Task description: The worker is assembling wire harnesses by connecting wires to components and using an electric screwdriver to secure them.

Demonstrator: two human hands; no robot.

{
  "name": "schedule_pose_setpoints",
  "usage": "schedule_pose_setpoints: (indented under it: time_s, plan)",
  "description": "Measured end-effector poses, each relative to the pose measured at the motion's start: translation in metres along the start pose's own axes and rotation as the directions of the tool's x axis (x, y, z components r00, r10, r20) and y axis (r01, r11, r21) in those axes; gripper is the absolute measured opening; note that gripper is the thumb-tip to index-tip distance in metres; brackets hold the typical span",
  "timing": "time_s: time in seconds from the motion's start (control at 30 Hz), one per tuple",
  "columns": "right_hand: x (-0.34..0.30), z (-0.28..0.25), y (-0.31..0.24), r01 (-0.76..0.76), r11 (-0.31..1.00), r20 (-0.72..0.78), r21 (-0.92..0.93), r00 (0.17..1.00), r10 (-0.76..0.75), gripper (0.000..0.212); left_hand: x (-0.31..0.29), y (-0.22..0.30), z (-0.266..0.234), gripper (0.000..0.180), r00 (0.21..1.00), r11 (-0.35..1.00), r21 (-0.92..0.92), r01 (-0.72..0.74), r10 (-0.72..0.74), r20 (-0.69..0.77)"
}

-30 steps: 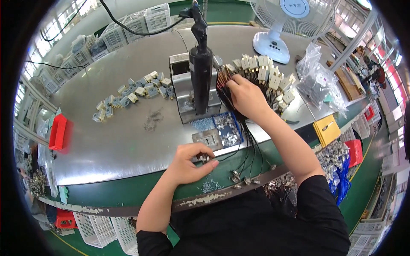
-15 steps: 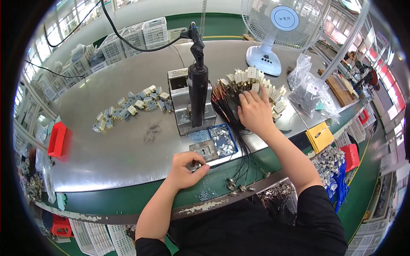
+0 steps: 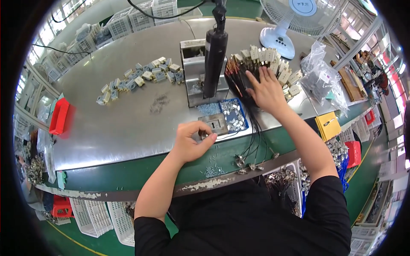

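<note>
My left hand (image 3: 193,141) is curled at the table's front edge. Its thumb and fingers pinch a small round metal part (image 3: 202,135), mostly hidden by them, beside a metal fixture block (image 3: 215,123) with a slot. My right hand (image 3: 270,93) lies palm down with fingers outstretched over a bundle of black wires (image 3: 247,87) tipped with cream block connectors (image 3: 285,76). Nothing shows gripped in it. Several wires run over the front edge and end in metal pieces (image 3: 240,161). A black cylindrical powered screwdriver (image 3: 215,59) hangs upright between the hands.
Next to the fixture are a blue tray (image 3: 246,123) of small metal pieces and a pile of screws (image 3: 208,109). Grey and cream blocks (image 3: 147,75) lie at left, near a red bin (image 3: 59,116). A fan (image 3: 277,40), plastic bags (image 3: 326,83) and a yellow pad (image 3: 328,126) stand right.
The whole view has shifted, with the table now higher in it. My right hand has drawn back slightly from the connectors, fingers straighter. My left hand keeps its pinch by the fixture.
</note>
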State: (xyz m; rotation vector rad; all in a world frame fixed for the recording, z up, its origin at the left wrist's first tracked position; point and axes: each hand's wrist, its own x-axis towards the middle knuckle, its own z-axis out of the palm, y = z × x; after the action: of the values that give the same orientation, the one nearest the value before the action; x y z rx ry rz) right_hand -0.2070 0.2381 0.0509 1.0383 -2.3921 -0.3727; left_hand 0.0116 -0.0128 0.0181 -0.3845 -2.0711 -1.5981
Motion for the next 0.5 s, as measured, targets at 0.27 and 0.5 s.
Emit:
schedule_pose_setpoints:
  time_s: [0.27,0.5]
  plan:
    - [0.008,-0.053,-0.020,0.261,0.789,-0.294,0.556,0.950,-0.107,0.026,0.014,0.011,-0.021,0.011,0.992,0.995,-0.102,-0.001,0.014,0.122]
    - [-0.011,-0.064,-0.082,0.215,0.146,-0.131,0.966,0.888,-0.441,0.019,0.015,0.009,-0.038,0.018,0.925,0.889,-0.273,0.368,-0.320,0.204]
